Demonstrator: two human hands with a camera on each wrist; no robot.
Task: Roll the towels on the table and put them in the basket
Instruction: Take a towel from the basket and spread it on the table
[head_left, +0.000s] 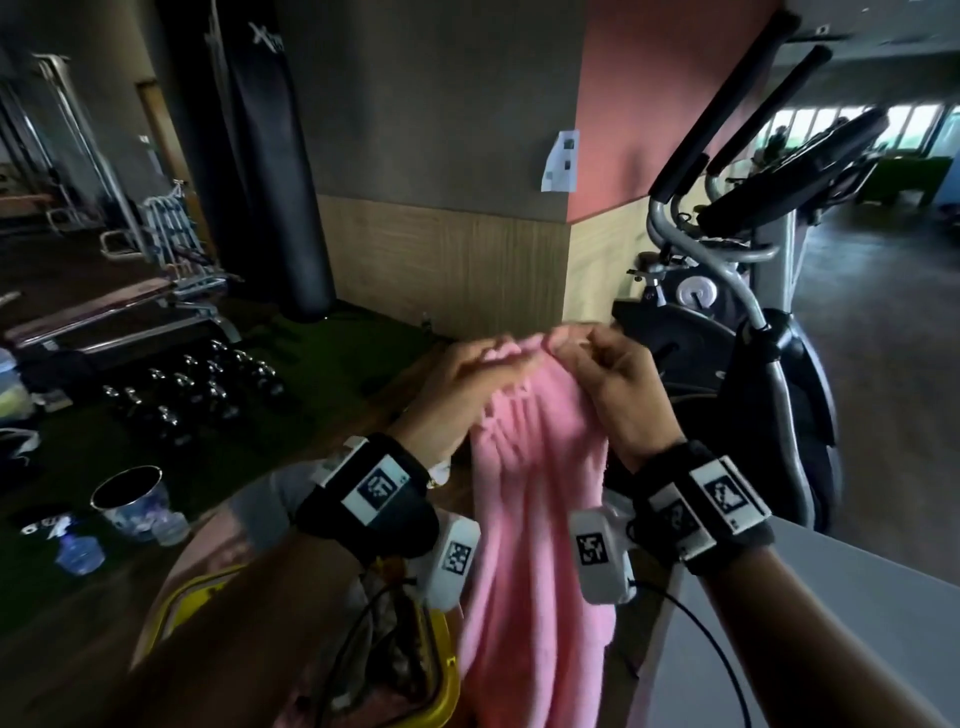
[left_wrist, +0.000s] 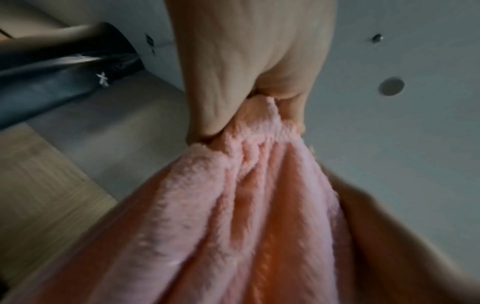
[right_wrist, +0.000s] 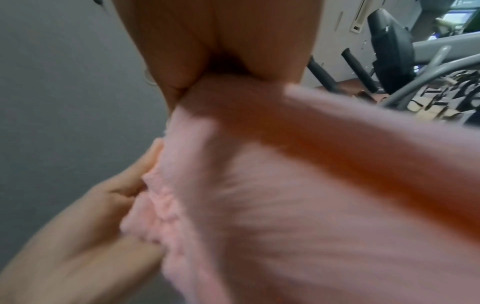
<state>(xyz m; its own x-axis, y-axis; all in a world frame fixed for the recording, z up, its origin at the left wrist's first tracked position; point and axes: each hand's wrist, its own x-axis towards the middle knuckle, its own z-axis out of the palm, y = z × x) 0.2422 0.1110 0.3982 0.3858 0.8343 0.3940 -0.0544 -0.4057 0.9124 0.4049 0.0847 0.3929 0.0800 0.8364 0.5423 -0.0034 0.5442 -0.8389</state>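
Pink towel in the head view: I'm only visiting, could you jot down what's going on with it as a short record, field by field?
item: pink towel
state: unrolled, hanging down in folds, held in the air
left hand: grips the bunched top edge
right hand: pinches the top edge beside it
hands: close together
below left: yellow basket, contents blurred
lower right: grey table
background: exercise bike, punching bag

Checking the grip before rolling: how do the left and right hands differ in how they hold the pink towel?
The left hand bunches gathered folds of the fluffy pink towel at its top edge; the right hand pinches a smoother stretch of that edge. The left sits slightly lower than the right. Both hold the towel up, hanging unrolled.
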